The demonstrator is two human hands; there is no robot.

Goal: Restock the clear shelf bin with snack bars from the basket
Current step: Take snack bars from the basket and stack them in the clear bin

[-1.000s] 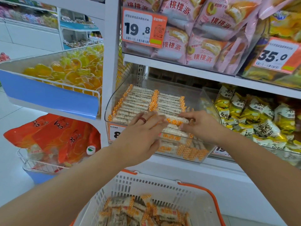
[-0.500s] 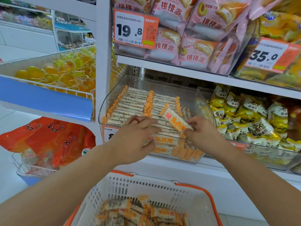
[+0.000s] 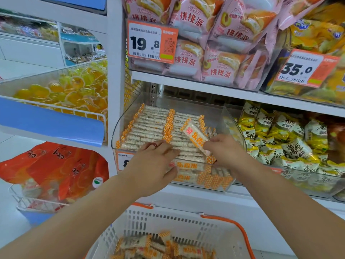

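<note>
While the left hand rests flat on the bars in the bin, the right hand fingers pinch one snack bar above them.

Both arms are stretched forward. The left hand is laid palm down with fingers straight, a ring worn; the right hand is curled, pinching a bar.
</note>
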